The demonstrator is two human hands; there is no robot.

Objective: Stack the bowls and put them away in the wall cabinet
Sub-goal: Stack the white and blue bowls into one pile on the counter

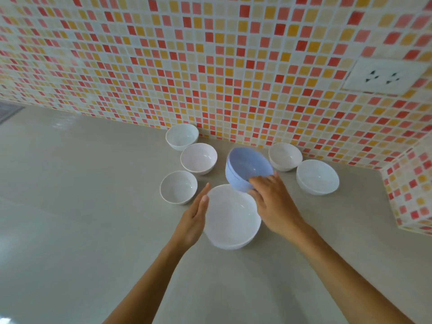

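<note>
- Your right hand [273, 202]: fingers curled over the near rim of the blue bowl [247, 169], gripping it; the bowl is tilted, mouth facing you.
- Your left hand [195, 218]: open and flat, fingers straight, palm against the left wall of the large white bowl [232, 216]; it grips nothing.
- Blue bowl: just behind the large white bowl, overlapping its far rim; smooth, round, a second rim line showing at its left edge.
- Large white bowl: glossy, deep, upright on the grey counter [93, 206].
- Five smaller white bowls: three to its left, two to its right, all upright.
</note>
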